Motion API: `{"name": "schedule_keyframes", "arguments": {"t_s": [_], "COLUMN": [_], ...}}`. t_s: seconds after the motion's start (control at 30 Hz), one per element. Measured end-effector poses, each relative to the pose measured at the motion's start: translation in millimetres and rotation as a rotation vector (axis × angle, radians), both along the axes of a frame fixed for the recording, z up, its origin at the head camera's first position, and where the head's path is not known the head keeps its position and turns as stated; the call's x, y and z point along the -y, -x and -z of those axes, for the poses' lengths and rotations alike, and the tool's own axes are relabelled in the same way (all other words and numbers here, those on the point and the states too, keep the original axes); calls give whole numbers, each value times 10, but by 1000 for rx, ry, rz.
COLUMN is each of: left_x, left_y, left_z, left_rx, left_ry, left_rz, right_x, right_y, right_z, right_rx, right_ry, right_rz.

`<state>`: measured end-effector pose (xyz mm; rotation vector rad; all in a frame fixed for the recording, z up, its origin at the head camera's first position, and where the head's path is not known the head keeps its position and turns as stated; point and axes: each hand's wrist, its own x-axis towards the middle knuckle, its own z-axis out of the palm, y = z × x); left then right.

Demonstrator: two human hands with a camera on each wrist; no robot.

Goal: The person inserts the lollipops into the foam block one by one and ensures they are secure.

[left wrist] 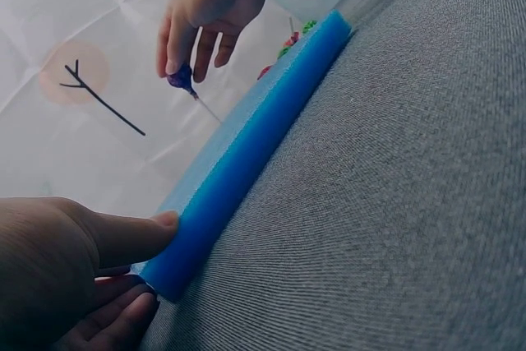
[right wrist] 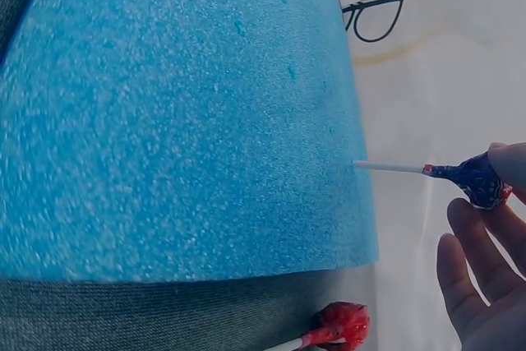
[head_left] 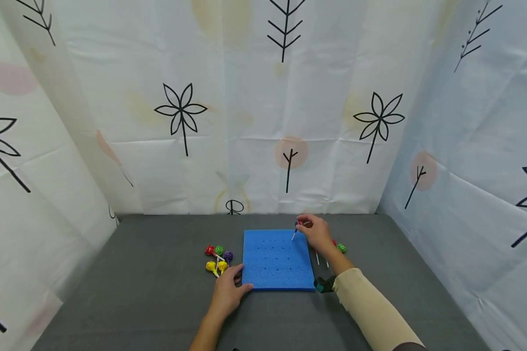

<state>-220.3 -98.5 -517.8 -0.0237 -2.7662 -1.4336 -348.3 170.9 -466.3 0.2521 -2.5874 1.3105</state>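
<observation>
A blue foam board (head_left: pixel 277 278) with rows of small holes lies flat on the grey table. At its near left corner, my left hand (head_left: pixel 228 295) holds it, thumb on the front edge and fingers along the left side. My right hand (head_left: pixel 317 233) pinches a lollipop (right wrist: pixel 481 180) in a dark blue-purple wrapper by its head, above the board's far right part. The white stick (right wrist: pixel 390 167) slants down, its tip at the board's surface; whether it has entered a hole I cannot tell.
Left of the board lie several lollipops: red (head_left: pixel 209 250), green (head_left: pixel 219 249), purple (head_left: pixel 228 256) and yellow (head_left: pixel 211 266). On the right, partly behind the right arm, are a red lollipop (right wrist: pixel 343 325) and a green one (head_left: pixel 341 247). Patterned white cloth (head_left: pixel 246 170) surrounds the table.
</observation>
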Motion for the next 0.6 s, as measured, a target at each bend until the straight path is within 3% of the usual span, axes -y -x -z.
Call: {"name": "schedule_keyframes", "arguments": {"t_s": [0.27, 0.6], "left_x": [1, -2], "left_y": [3, 13], "left_z": [10, 17], "left_rx": [3, 13], "left_ry": [-2, 1], "left_rz": [0, -6], "right_x": [52, 75], "right_y": [-28, -74], "right_z": [-15, -15], "right_rx": [13, -8], "right_ry": [2, -78], "right_rz": [-5, -37]}}
